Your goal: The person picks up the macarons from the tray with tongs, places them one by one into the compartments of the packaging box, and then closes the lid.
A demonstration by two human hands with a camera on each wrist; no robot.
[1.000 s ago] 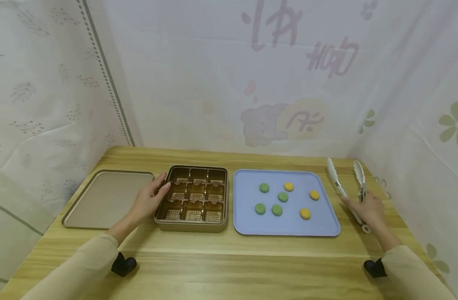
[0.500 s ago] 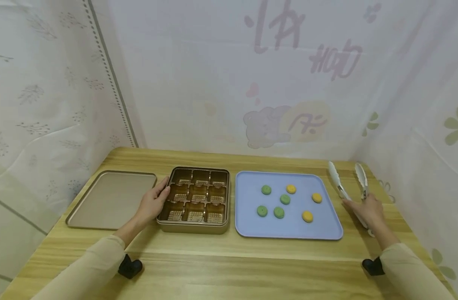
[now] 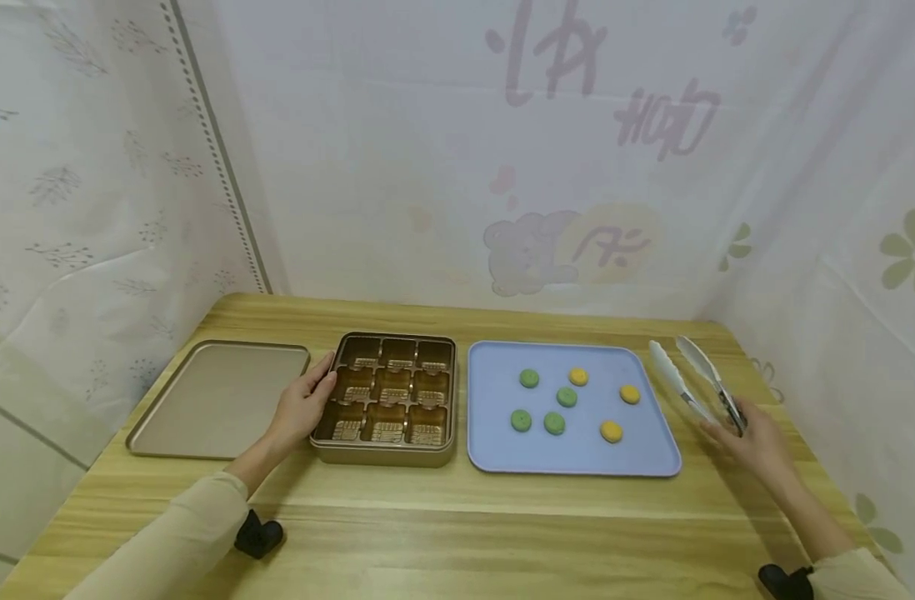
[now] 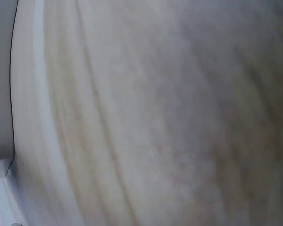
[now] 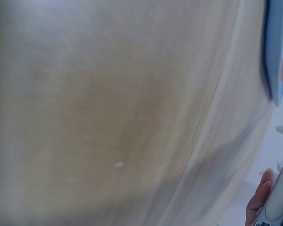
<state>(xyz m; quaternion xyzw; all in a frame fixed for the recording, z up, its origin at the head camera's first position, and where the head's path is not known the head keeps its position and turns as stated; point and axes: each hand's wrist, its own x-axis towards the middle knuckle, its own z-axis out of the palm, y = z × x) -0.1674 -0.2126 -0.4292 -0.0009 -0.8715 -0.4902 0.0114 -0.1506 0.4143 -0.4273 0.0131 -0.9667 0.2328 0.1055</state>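
Note:
My left hand [image 3: 302, 406] rests against the left side of a bronze square box [image 3: 382, 456]. The box holds a brown insert divided into several compartments, with no food in them. Over at the right, my right hand [image 3: 761, 442] grips metal tongs [image 3: 673, 375], whose arms are spread and point away toward the back. The tongs [image 5: 279, 197] and a fingertip also show at the lower right of the right wrist view. Beside the box lies a blue tray [image 3: 495, 450] bearing several green macarons [image 3: 566, 397] and 3 yellow macarons [image 3: 611, 431].
A flat bronze lid [image 3: 217, 400] lies left of the box, near the left forearm. All of this sits on a wooden table [image 3: 397, 542]. Patterned curtains [image 3: 397, 183] hang behind the table and along both sides.
My right hand has lifted the tongs and drawn them toward me; their arms have come closer together. The left hand stays at the box, its fingers now closer against the side.

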